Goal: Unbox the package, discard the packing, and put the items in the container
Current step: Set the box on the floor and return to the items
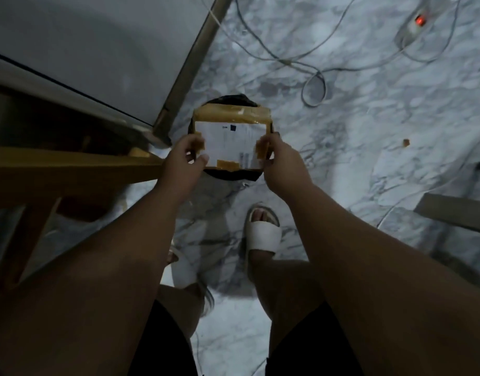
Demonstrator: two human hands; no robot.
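A small package [230, 131], wrapped in brown tape with a white shipping label on top, is held in front of me above the floor. My left hand [183, 158] grips its left edge and my right hand [281, 157] grips its right edge. Directly beneath the package sits a dark round container [234, 100]; only its far rim and a bit of its near rim show around the package.
A wooden table frame [79, 166] and a grey panel [98, 50] stand at the left. White cables [312, 85] and a power strip with a red light [412, 25] lie on the marble floor. A cardboard piece [455, 210] lies at right. My sandalled feet are below.
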